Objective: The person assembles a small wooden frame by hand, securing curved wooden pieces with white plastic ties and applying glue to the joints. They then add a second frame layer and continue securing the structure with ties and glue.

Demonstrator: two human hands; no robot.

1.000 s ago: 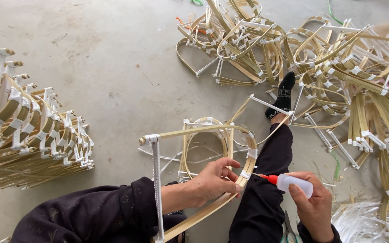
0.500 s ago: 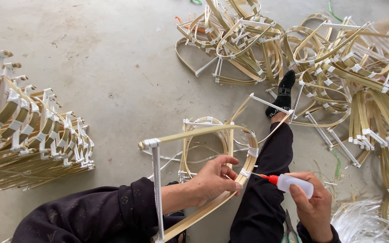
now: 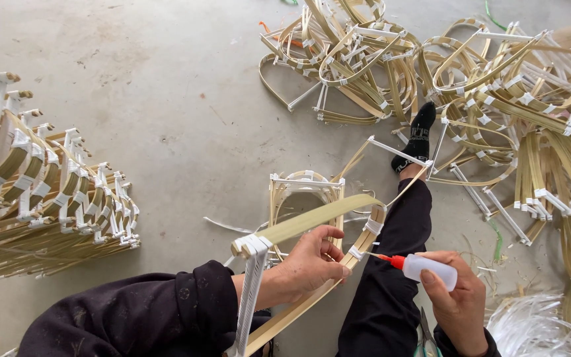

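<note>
My left hand (image 3: 308,261) grips a bent bamboo-strip frame (image 3: 312,221) bound with white tape at its joints, held over my lap. My right hand (image 3: 454,301) holds a small white squeeze bottle (image 3: 427,270) with a red nozzle. The nozzle tip touches a white-taped joint (image 3: 357,252) of the frame, just right of my left fingers. My leg in black trousers stretches out under the frame to a black-socked foot (image 3: 418,135).
A neat stack of finished bamboo frames (image 3: 34,192) stands at the left. A loose heap of similar frames (image 3: 497,92) covers the floor at the upper right. White strips (image 3: 543,330) lie at the lower right, scissors (image 3: 425,334) by my leg. Grey concrete floor (image 3: 166,86) lies between.
The frame has tilted slightly in my left hand and its top strip has shifted. The bottle nozzle stays at the taped joint.
</note>
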